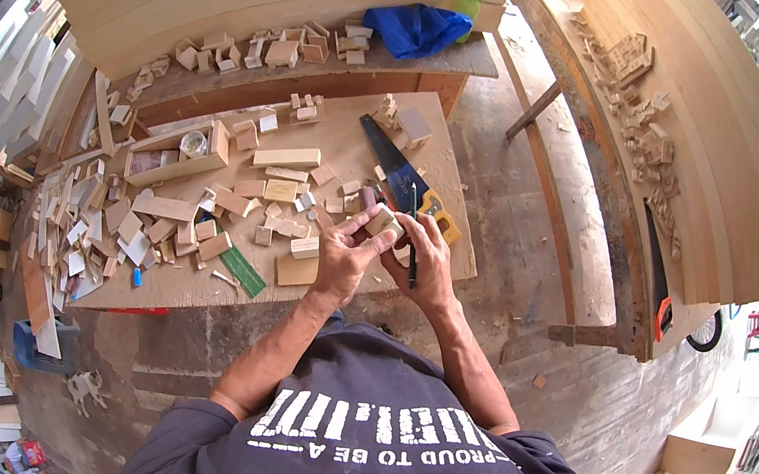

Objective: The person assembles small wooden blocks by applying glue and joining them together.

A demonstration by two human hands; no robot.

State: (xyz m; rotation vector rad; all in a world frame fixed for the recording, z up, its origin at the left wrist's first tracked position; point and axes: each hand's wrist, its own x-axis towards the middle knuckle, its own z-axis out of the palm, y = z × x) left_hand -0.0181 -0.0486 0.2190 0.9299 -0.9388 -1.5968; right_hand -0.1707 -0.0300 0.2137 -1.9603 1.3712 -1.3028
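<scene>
Over the near right part of the workbench (381, 283), both my hands meet at a small pale wooden block (385, 224). My left hand (346, 254) is closed on the block with thumb and fingers. From the other side my right hand (427, 268) grips it too. A thin dark pencil (413, 261) is held in the right hand's fingers, pointing away from me. Just beyond lies a hand saw (398, 171) with a dark blade and a yellow and black handle, close to my right fingers. The faces of the block under my fingers are hidden.
Many wooden offcuts (137, 230) cover the bench's left half. A wooden box (177, 163) holds a round clear container. A green strip (241, 271) lies near the front edge. Behind, a shelf carries blocks and a blue cloth (416, 30). Another saw (657, 261) rests on the right bench.
</scene>
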